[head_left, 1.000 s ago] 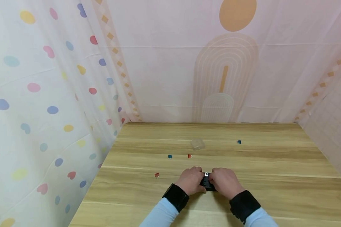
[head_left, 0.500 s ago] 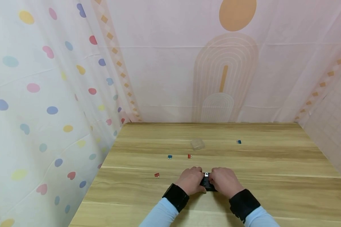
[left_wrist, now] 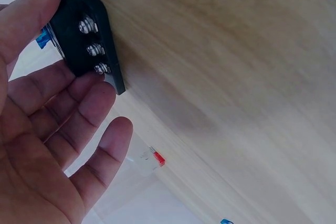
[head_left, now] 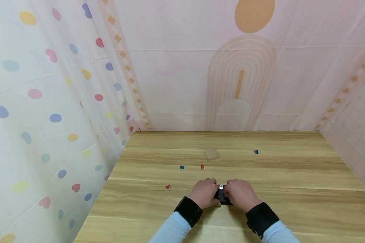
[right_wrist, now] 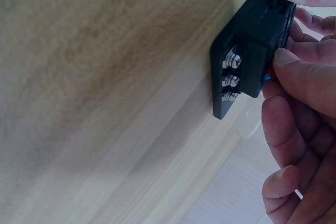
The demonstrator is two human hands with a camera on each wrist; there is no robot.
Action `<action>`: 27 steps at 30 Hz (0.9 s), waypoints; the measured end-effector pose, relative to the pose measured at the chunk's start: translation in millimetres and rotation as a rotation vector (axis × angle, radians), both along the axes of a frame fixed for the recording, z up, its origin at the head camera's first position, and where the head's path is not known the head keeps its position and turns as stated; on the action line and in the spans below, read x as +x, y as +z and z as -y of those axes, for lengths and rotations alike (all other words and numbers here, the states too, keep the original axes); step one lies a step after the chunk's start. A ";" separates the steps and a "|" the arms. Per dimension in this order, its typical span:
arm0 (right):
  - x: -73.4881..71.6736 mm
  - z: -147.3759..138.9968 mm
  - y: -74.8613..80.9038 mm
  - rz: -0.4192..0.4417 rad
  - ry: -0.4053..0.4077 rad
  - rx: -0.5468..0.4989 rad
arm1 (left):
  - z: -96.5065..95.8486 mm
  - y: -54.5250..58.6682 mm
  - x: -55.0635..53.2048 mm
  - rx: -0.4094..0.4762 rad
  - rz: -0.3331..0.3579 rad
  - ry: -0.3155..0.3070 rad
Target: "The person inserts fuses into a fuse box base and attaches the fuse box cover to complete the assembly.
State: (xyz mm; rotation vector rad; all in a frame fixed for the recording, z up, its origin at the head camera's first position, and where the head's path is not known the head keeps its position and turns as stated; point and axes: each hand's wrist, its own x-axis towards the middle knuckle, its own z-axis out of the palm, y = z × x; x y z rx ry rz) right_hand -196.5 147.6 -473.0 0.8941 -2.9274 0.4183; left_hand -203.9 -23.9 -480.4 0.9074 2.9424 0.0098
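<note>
Here's the black block, square between two hands, screws along one side. The left hand has it, thumb on one end and fingers wrapped at the other! The right hand, thumb and curled finger, pinches a mostly hidden red piece at the block's top. Does the base touch the bench? Can't tell. Beyond sit four loose fuses and a clear box; wood stretches wide rightward, curtain at the far edge.
</note>
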 end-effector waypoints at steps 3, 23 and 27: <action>-0.3 0.2 -0.3 0.006 0.000 -0.002 | 0.2 0.3 0.4 0.000 -0.002 -0.001; 7.2 6.5 -0.3 -0.113 0.014 0.096 | -0.2 0.4 1.5 0.017 -0.003 0.001; 5.4 5.1 -0.2 -0.105 0.026 0.092 | -0.5 0.3 1.6 0.015 -0.002 0.005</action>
